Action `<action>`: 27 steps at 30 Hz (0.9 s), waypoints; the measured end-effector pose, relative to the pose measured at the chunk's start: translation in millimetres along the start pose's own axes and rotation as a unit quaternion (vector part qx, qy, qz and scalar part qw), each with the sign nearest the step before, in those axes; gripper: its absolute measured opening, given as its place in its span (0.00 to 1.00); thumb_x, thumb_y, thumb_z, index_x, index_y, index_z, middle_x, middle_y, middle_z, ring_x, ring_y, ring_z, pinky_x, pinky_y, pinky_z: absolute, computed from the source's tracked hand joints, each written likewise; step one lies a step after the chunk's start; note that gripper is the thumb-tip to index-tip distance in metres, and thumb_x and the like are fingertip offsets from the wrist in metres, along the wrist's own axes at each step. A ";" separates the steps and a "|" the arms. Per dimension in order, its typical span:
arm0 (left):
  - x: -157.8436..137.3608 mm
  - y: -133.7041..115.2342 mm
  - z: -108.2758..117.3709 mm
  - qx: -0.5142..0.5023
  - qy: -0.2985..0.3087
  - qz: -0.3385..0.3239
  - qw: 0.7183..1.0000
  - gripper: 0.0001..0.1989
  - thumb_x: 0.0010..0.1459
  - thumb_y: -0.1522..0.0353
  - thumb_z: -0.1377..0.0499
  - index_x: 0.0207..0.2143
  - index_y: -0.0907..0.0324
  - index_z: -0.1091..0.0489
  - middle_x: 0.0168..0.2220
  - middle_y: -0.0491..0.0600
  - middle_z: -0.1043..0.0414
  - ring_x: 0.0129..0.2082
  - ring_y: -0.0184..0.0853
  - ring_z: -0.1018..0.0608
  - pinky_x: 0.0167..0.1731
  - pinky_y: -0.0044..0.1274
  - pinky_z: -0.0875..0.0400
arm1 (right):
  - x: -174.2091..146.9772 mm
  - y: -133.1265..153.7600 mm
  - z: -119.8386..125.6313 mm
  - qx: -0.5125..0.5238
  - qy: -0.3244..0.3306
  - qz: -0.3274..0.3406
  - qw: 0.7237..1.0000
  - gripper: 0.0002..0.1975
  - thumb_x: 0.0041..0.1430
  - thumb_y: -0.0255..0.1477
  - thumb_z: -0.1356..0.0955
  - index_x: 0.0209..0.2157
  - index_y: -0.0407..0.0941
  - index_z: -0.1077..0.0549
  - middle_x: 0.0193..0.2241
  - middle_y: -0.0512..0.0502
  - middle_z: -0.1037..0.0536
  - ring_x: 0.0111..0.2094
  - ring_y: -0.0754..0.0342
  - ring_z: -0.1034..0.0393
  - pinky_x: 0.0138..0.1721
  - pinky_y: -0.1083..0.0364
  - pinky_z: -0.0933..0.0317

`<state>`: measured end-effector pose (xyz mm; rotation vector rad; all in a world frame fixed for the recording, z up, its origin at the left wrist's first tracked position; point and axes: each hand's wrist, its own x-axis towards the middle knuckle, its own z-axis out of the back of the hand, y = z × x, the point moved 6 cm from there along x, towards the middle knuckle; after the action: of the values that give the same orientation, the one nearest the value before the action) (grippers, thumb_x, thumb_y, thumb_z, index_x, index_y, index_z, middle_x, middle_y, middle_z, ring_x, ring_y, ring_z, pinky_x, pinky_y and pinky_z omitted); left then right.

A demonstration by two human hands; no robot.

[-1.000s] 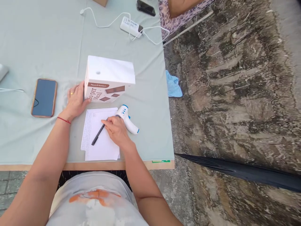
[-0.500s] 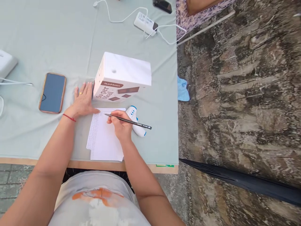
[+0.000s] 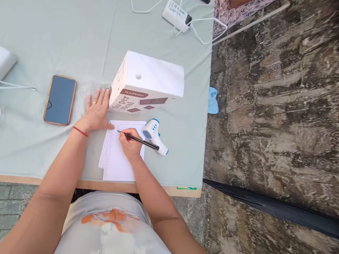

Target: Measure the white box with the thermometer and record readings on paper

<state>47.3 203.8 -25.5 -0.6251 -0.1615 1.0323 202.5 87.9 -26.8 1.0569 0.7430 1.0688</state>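
My right hand (image 3: 130, 143) is closed around a black pen (image 3: 144, 141), its tip at the upper left of a white sheet of paper (image 3: 120, 162). Small handwriting runs down the left side of the sheet, and another written page peeks out beneath it. My left hand (image 3: 97, 111) lies flat with fingers spread, its thumb at the paper's top left corner and its fingertips beside a white and brown box (image 3: 155, 76). Just right of the paper rests a white and blue infrared thermometer (image 3: 156, 137), lying on its side.
To the left lies a phone (image 3: 59, 100) in a brown case. A white device (image 3: 177, 16) with a white cable sits at the back, and another white object (image 3: 5, 62) at the far left. The cloth-covered table's right edge (image 3: 208, 116) borders a stone wall.
My right hand has shifted slightly left and down, with the pen turned to a steeper slant. More of the thermometer shows now. The whole view has shifted a little.
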 end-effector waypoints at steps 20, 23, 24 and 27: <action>-1.9 -3.4 2.9 0.008 0.004 0.002 1.000 0.75 0.44 0.50 0.25 0.76 0.59 0.75 0.78 0.63 0.73 0.76 0.64 0.66 0.71 0.52 0.76 | 0.6 1.6 -2.8 -0.016 0.019 0.001 1.000 0.06 0.52 0.36 0.33 0.26 0.49 0.31 0.20 0.55 0.30 0.23 0.57 0.40 0.29 0.54 0.40; -3.3 -7.1 5.6 0.014 0.010 0.008 1.000 0.75 0.44 0.50 0.25 0.76 0.60 0.74 0.78 0.63 0.73 0.77 0.63 0.65 0.71 0.52 0.76 | 0.6 -0.6 -2.9 -0.009 0.010 0.013 1.000 0.06 0.52 0.36 0.33 0.26 0.49 0.30 0.21 0.55 0.29 0.23 0.58 0.39 0.28 0.55 0.40; -3.7 -8.3 6.4 0.016 0.013 0.012 1.000 0.75 0.44 0.50 0.25 0.77 0.61 0.74 0.78 0.64 0.72 0.77 0.63 0.65 0.72 0.52 0.76 | 0.6 -0.9 -2.6 -0.004 0.004 0.019 1.000 0.07 0.52 0.36 0.33 0.26 0.48 0.30 0.21 0.55 0.29 0.23 0.58 0.39 0.28 0.55 0.40; -4.5 -10.8 8.4 0.020 0.017 0.018 0.999 0.75 0.44 0.51 0.25 0.77 0.62 0.73 0.78 0.65 0.72 0.77 0.63 0.65 0.72 0.51 0.75 | 0.6 -0.9 -1.7 -0.001 -0.012 0.035 0.999 0.06 0.53 0.36 0.33 0.26 0.48 0.30 0.21 0.56 0.28 0.22 0.58 0.39 0.27 0.56 0.40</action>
<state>49.6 199.5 -11.9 -0.6109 -0.0999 1.0574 201.5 88.9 -28.2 1.0982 0.6894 1.1146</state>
